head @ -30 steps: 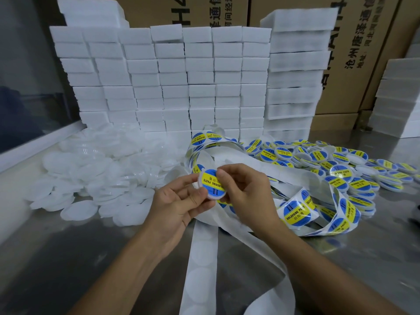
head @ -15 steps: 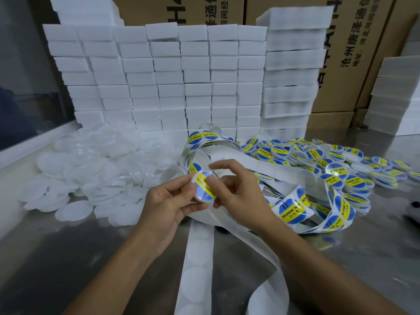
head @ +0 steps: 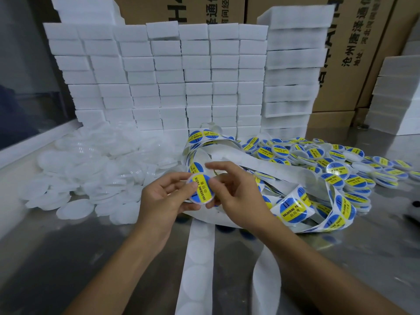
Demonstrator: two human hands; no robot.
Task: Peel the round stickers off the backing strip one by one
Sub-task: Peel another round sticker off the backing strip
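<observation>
both hands are pinching one round sticker (head: 201, 189) over the table: left hand (head: 166, 198) thumb on its edge, right hand (head: 234, 189) fingertips on the other. looks like it's being pressed on a white lid. next i'd go back to the backing strip (head: 293, 208) for another.

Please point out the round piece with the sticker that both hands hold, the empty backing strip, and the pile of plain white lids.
stickered round piece (head: 201, 189): head view, on its yellow band.
empty backing strip (head: 197, 258): head view, on a bare stretch running toward the camera.
plain white lids (head: 91, 164): head view, middle of the pile.
</observation>
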